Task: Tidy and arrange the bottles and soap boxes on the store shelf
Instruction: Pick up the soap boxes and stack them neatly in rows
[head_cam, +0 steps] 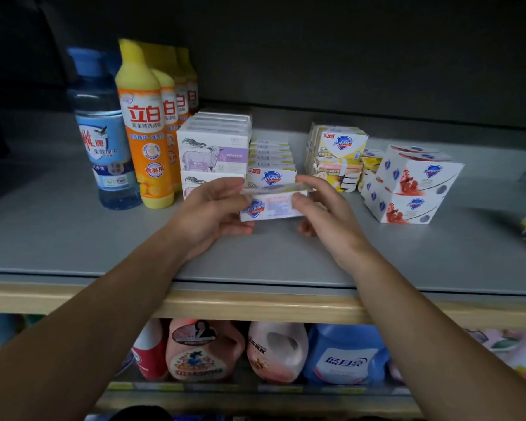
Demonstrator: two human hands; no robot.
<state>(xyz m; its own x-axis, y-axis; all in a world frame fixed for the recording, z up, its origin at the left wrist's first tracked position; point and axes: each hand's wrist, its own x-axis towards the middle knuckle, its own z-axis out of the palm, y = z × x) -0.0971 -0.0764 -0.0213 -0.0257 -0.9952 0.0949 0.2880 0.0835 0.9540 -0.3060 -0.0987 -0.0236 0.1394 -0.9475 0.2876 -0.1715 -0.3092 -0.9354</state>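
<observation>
Head view: Safeguard soap box (271,205), centre shelf (73,238), pinched at both ends by left hand (208,214) and right hand (325,208); seat squarely against Safeguard stack (271,165) at twelve o'clock

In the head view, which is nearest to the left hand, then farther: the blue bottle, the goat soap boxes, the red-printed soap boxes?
From the left hand:
1. Goat soap boxes, just behind it.
2. Blue bottle, far left.
3. Red-printed soap boxes, far right.

White Safeguard soap box (272,205) was held level between left fingers (225,189) and right fingers (308,185), blue bottle (102,129) and yellow bottles (146,126) upright far left of them.
</observation>
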